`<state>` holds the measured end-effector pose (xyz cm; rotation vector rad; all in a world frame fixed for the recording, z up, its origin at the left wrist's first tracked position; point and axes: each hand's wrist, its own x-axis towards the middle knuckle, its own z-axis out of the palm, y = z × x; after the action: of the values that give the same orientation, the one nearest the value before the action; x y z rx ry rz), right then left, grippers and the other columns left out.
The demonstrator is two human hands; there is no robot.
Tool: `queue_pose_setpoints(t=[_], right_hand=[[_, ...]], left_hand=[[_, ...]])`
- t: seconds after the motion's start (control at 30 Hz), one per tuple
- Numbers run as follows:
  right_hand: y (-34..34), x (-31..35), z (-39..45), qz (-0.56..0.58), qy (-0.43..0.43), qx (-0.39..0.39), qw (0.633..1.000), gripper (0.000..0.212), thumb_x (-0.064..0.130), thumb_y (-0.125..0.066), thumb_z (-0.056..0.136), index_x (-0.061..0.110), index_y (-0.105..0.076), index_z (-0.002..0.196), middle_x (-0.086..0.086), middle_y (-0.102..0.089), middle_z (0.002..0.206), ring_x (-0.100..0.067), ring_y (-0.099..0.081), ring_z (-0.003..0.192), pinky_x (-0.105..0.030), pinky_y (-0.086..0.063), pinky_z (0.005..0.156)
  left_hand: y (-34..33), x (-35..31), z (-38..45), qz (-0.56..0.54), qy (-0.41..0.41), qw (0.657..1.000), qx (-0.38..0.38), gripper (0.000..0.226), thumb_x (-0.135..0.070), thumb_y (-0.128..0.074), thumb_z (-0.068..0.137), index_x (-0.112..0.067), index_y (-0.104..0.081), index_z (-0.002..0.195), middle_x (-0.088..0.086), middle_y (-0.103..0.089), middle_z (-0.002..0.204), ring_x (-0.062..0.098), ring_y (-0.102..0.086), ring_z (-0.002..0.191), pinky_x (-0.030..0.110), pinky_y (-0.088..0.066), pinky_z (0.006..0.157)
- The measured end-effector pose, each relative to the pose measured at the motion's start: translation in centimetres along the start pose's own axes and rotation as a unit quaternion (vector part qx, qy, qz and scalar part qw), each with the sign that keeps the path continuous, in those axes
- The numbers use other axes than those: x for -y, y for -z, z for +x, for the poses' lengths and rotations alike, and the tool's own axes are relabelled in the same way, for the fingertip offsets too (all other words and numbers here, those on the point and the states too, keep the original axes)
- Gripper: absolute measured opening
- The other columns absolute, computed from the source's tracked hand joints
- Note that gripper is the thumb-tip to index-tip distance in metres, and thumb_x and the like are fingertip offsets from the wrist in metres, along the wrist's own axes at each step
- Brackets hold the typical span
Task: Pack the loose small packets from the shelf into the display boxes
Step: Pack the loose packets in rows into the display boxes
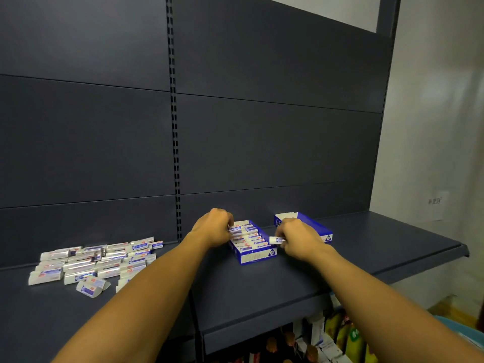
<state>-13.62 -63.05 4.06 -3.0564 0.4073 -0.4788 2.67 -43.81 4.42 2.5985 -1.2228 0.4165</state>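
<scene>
Packing was roughly midway, judging by the layout. Nearer display box (252,241) looked almost full of packets; left hand (213,229) curled its fingers over the rows inside. Right hand (298,238) pinched one small packet (277,240) just beside that box. Second display box (305,225) behind, contents hidden. Big loose pile (91,260) remained on the shelf (366,252), well left.

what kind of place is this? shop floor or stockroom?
Most likely a retail shop, though a stockroom can't be ruled out. Cues: slotted dark gondola shelving with a metal shelf, blue display boxes being filled with small packets, and bagged goods on the shelf below.
</scene>
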Motion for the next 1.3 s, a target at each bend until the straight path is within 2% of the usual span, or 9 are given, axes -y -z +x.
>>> queue_pose_setpoints(t=[0.1, 0.27, 0.5, 0.67, 0.8, 1.0, 1.07, 1.2, 1.3], right_hand=[[0.2, -0.6, 2.6, 0.001, 0.012, -0.005, 1.000, 0.022, 0.015, -0.069, 0.091, 0.019, -0.067, 0.112, -0.001, -0.058, 0.122, -0.020, -0.059, 0.105, -0.029, -0.050, 0.081], [-0.6, -1.1, 6.5, 0.002, 0.027, -0.016, 0.999, 0.025, 0.014, -0.068, 0.091, 0.020, -0.066, 0.115, 0.000, -0.058, 0.121, -0.020, -0.059, 0.106, -0.027, -0.047, 0.079], [-3.2, -1.6, 10.1, 0.048, 0.049, -0.012, 0.998, 0.022, 0.024, -0.071, 0.091, 0.023, -0.067, 0.113, 0.004, -0.060, 0.119, -0.013, -0.060, 0.100, -0.026, -0.051, 0.080], [-4.5, -2.0, 12.4, 0.098, 0.080, -0.026, 0.992, 0.023, 0.025, -0.073, 0.090, 0.024, -0.069, 0.113, 0.006, -0.061, 0.115, -0.010, -0.059, 0.097, -0.024, -0.049, 0.077], [-5.5, -2.4, 13.2, 0.147, 0.112, -0.031, 0.982, 0.023, 0.024, -0.074, 0.089, 0.024, -0.070, 0.112, 0.010, -0.062, 0.111, -0.008, -0.058, 0.097, -0.024, -0.052, 0.079], [-7.2, -3.8, 14.1, 0.212, 0.154, -0.035, 0.964, 0.023, 0.022, -0.079, 0.085, 0.026, -0.071, 0.107, 0.015, -0.060, 0.105, -0.008, -0.059, 0.097, -0.022, -0.051, 0.079], [-7.8, -3.7, 14.3, 0.227, 0.157, -0.035, 0.961, 0.025, 0.022, -0.079, 0.085, 0.026, -0.070, 0.108, 0.014, -0.059, 0.109, -0.008, -0.058, 0.098, -0.021, -0.051, 0.079], [-8.9, -3.7, 14.8, 0.272, 0.162, -0.056, 0.947, 0.024, 0.016, -0.078, 0.086, 0.025, -0.071, 0.107, 0.012, -0.061, 0.107, -0.007, -0.059, 0.095, -0.011, -0.042, 0.072], [-9.5, -3.5, 14.8, 0.285, 0.164, -0.051, 0.943, 0.025, 0.016, -0.078, 0.086, 0.023, -0.071, 0.109, 0.011, -0.063, 0.108, -0.006, -0.058, 0.094, -0.012, -0.044, 0.074]], left_hand=[[-0.3, 0.5, 1.9, 0.000, 0.001, 1.000, 0.003, 0.021, -0.028, -0.073, 0.088, -0.019, -0.066, 0.106, 0.000, -0.063, 0.109, 0.018, -0.062, 0.091, 0.039, -0.059, 0.081], [-1.1, 1.3, 4.7, 0.008, -0.007, 1.000, 0.022, 0.020, -0.019, -0.070, 0.090, -0.017, -0.066, 0.109, 0.002, -0.064, 0.111, 0.019, -0.062, 0.094, 0.038, -0.058, 0.084], [-3.3, 1.4, 6.0, -0.010, -0.027, 0.999, 0.041, 0.027, -0.023, -0.071, 0.090, -0.017, -0.067, 0.115, 0.000, -0.061, 0.114, 0.013, -0.057, 0.093, 0.027, -0.053, 0.079], [-2.9, 2.0, 6.5, -0.023, -0.007, 0.998, 0.054, 0.025, -0.027, -0.077, 0.083, -0.020, -0.068, 0.106, -0.004, -0.062, 0.106, 0.012, -0.060, 0.090, 0.032, -0.058, 0.079], [-2.9, 1.9, 5.9, -0.022, 0.014, 0.998, 0.060, 0.025, -0.029, -0.077, 0.085, -0.020, -0.069, 0.107, -0.004, -0.064, 0.107, 0.011, -0.061, 0.092, 0.032, -0.058, 0.082], [-3.3, 0.5, 4.9, -0.048, 0.056, 0.997, 0.025, 0.026, -0.024, -0.075, 0.085, -0.021, -0.072, 0.110, -0.006, -0.063, 0.108, 0.009, -0.057, 0.093, 0.024, -0.051, 0.080], [-3.7, 0.1, 4.5, -0.071, 0.068, 0.995, 0.012, 0.026, -0.023, -0.076, 0.084, -0.023, -0.073, 0.110, -0.008, -0.061, 0.108, 0.009, -0.058, 0.093, 0.025, -0.053, 0.080], [-4.4, -0.1, 3.6, -0.085, 0.091, 0.992, -0.008, 0.028, -0.025, -0.075, 0.084, -0.024, -0.073, 0.112, -0.009, -0.062, 0.107, 0.008, -0.059, 0.094, 0.029, -0.054, 0.084], [-4.7, 0.0, 3.4, -0.079, 0.098, 0.991, -0.033, 0.029, -0.024, -0.073, 0.085, -0.024, -0.074, 0.114, -0.010, -0.062, 0.107, 0.008, -0.060, 0.095, 0.030, -0.054, 0.085]])
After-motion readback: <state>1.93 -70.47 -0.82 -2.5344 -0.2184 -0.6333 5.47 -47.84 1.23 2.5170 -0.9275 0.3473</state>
